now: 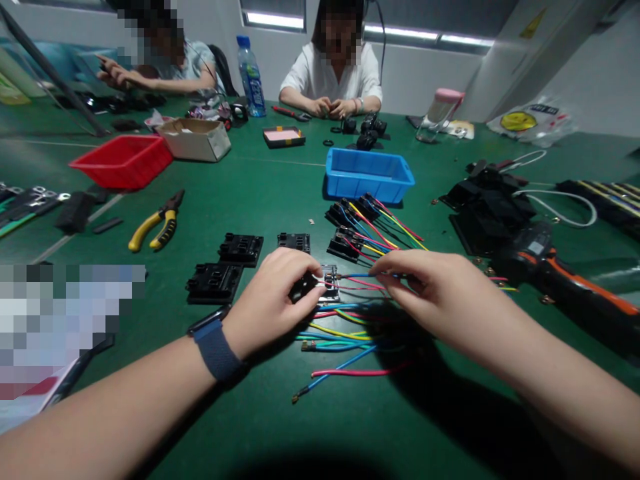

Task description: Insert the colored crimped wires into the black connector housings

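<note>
My left hand point(285, 293), with a dark blue watch band at the wrist, is closed on a small black module point(330, 283) with metal parts. Much of that module is hidden behind the fingers. My right hand point(420, 283) pinches a blue wire point(357, 275) whose end meets the module; red wires run alongside. Below both hands lie loose blue, yellow and red wires point(345, 333), some with metal end terminals. Black modules without wires point(213, 283) sit left of my left hand. Modules with coloured wires attached point(345, 243) lie just beyond my hands.
A blue bin point(370, 177) stands beyond the wired modules. Yellow-handled pliers point(157, 223), a red bin point(125, 163) and a cardboard box point(195, 140) are on the left. At right lies an orange-and-black power tool point(575, 280). Two people sit across the table.
</note>
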A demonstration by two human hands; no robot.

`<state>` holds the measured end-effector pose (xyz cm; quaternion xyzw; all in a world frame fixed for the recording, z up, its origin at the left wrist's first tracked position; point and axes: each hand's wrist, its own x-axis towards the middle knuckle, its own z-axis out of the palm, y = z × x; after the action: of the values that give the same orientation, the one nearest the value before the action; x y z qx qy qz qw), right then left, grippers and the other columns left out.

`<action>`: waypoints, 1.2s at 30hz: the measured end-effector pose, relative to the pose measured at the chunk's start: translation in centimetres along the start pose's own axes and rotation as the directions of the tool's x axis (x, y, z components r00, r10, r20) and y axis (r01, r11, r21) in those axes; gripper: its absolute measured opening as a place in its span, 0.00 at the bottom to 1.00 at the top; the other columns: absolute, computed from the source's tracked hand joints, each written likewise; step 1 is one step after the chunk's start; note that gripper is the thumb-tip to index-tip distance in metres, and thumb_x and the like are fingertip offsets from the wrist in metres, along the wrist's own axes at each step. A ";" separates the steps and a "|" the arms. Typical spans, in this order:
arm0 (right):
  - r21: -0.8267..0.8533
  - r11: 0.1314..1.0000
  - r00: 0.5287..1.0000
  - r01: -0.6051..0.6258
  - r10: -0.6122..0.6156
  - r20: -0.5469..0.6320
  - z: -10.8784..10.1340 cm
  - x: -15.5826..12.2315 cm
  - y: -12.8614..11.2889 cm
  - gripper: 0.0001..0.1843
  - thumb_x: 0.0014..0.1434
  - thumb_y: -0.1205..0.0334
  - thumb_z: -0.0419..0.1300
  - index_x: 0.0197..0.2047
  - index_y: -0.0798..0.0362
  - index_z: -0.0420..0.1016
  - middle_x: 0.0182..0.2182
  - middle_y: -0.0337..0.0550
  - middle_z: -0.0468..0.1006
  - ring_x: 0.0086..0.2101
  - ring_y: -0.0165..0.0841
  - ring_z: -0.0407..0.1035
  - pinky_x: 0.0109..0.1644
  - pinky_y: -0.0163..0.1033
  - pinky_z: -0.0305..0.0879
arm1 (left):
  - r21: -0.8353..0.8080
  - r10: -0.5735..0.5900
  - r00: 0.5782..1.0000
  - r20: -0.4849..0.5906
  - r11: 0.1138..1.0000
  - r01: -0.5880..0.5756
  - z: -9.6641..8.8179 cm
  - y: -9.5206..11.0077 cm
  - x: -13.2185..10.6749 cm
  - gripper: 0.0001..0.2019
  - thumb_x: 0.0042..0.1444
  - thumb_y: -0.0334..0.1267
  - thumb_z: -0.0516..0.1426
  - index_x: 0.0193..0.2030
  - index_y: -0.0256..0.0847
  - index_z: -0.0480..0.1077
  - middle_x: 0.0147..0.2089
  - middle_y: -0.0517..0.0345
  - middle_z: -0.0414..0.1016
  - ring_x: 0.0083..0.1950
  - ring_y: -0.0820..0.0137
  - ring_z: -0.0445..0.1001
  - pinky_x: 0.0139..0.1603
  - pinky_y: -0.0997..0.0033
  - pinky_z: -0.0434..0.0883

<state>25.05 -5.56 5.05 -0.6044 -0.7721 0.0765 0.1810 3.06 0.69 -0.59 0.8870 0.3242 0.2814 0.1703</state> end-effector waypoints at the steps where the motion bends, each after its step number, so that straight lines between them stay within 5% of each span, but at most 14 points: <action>1: -0.002 1.000 1.000 -0.021 0.021 -0.023 -0.1 0.1 0.2 0.07 0.54 0.66 0.58 0.34 0.47 0.75 0.30 0.38 0.79 0.29 0.34 0.71 0.28 0.36 0.61 | 0.009 -0.009 1.000 0.003 1.000 0.009 0.0 0.0 0.0 0.05 0.57 0.36 0.55 0.39 0.39 0.67 0.41 0.55 0.72 0.45 0.67 0.67 0.47 0.64 0.65; 20: 0.450 0.890 0.997 -0.070 0.073 0.011 3.6 1.0 1.0 0.04 0.55 0.64 0.56 0.29 0.53 0.66 0.23 0.36 0.68 0.25 0.27 0.62 0.29 0.34 0.58 | 0.021 0.062 0.988 0.139 0.998 -0.065 -0.2 -0.5 0.1 0.05 0.56 0.30 0.53 0.36 0.40 0.69 0.45 0.54 0.73 0.48 0.65 0.67 0.50 0.61 0.66; 36: 0.651 0.617 0.893 -0.443 0.239 0.381 3.9 1.3 1.3 0.10 0.48 0.60 0.62 0.23 0.54 0.65 0.17 0.34 0.68 0.18 0.24 0.59 0.21 0.31 0.52 | -0.087 0.010 0.997 0.078 0.996 -0.004 0.1 -0.6 0.0 0.06 0.57 0.37 0.56 0.31 0.38 0.69 0.39 0.56 0.73 0.44 0.69 0.69 0.48 0.67 0.66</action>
<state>24.51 -3.60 1.29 -0.6044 -0.5645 0.4850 0.2842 2.84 1.11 -0.92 0.8903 0.3015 0.2607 0.2204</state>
